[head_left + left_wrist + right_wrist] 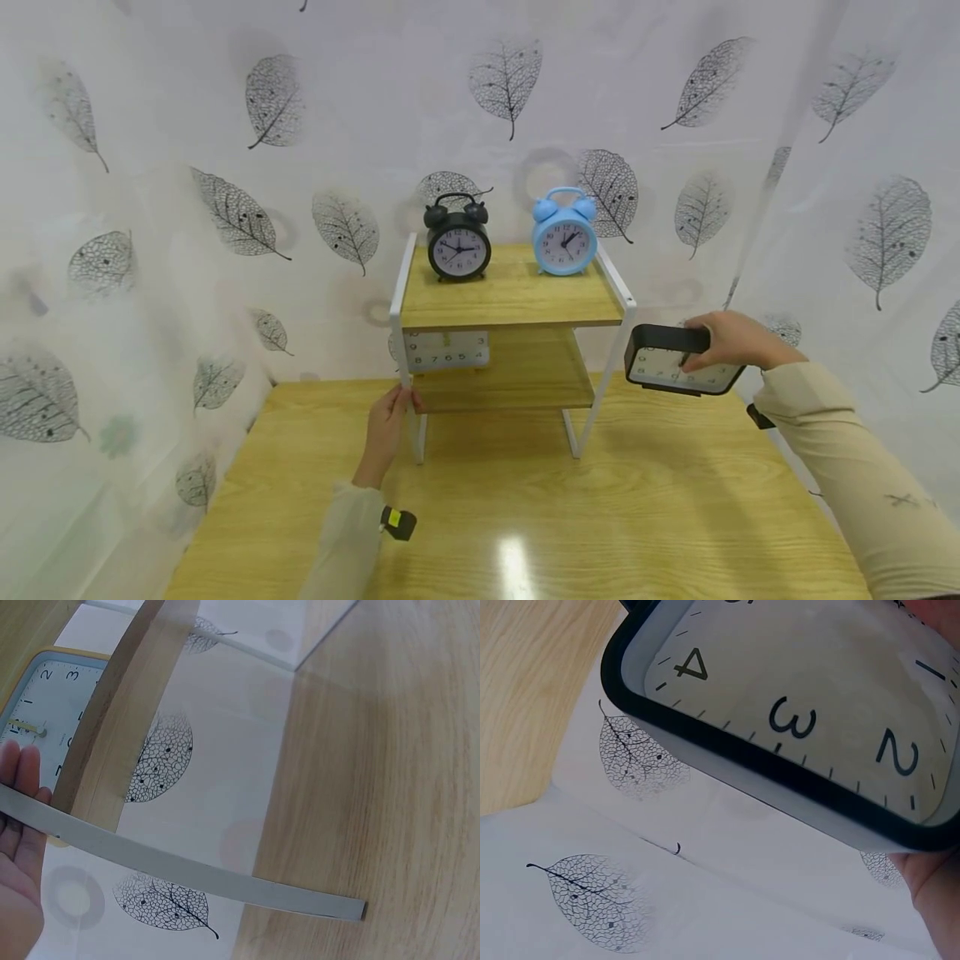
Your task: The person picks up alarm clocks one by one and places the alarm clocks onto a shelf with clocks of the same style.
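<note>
A two-tier wooden shelf (pixel 513 302) with a white metal frame stands on the table in the head view. My left hand (pixel 386 425) holds its left front leg (pixel 187 871) near the lower board, the fingers around the bar. A square clock (pixel 67 694) with a pale face and yellowish rim sits at the left of the lower tier, partly hidden by the upper board. To the right of the shelf, my right hand (pixel 731 340) grips a black-framed rectangular clock (pixel 667 368) from above, held in the air, thumb over its face. Its large numerals show in the right wrist view.
On the top board stand a black twin-bell alarm clock (pixel 459 250) at left and a light blue one (pixel 566 246) at right. A leaf-patterned curtain (pixel 420 50) hangs behind the wooden table (pixel 480 500) and along its sides.
</note>
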`<state>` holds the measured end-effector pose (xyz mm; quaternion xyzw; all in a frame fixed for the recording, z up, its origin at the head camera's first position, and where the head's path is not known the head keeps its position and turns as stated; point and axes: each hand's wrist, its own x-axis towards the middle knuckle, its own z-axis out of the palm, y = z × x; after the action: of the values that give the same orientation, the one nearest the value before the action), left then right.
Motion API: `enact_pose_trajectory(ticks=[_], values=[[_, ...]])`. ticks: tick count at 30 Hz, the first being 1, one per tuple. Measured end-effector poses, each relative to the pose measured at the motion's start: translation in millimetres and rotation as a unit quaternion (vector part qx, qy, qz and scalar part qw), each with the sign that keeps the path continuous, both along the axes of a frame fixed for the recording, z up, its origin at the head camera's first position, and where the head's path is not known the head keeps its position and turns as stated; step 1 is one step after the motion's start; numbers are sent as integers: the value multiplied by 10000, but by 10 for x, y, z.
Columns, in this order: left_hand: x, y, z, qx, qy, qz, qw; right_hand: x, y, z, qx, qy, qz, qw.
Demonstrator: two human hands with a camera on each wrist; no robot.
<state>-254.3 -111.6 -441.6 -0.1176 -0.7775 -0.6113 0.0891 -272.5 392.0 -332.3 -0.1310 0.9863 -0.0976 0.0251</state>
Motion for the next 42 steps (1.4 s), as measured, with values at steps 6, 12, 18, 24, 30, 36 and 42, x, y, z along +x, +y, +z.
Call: enact_pose_trajectory(ticks=[6, 12, 18, 24, 30, 36, 42], values=[[8, 7, 25, 18, -51, -2, 10000, -101, -59, 57, 107, 41, 39, 9999], [-13, 3, -1, 56, -210, 15, 9998, -163, -147, 133, 129, 104, 129, 9998], [-98, -29, -155, 114, -120, -27, 9999, -246, -240, 159, 261, 277, 376, 9986], [-183, -53, -308, 118, 133, 34, 9998, -328, -341, 156, 168, 342, 537, 9978], [-200, -37, -334, 161, 372, 50, 9992, -378, -410, 139, 151, 322, 588, 9976], [-178, -31, -266, 109, 116, 49, 9999, -414, -468, 130, 105, 298, 632, 9975], [-76, -25, -94, 112, -73, -38, 9999, -434, -527, 142, 131, 251, 590, 9979]])
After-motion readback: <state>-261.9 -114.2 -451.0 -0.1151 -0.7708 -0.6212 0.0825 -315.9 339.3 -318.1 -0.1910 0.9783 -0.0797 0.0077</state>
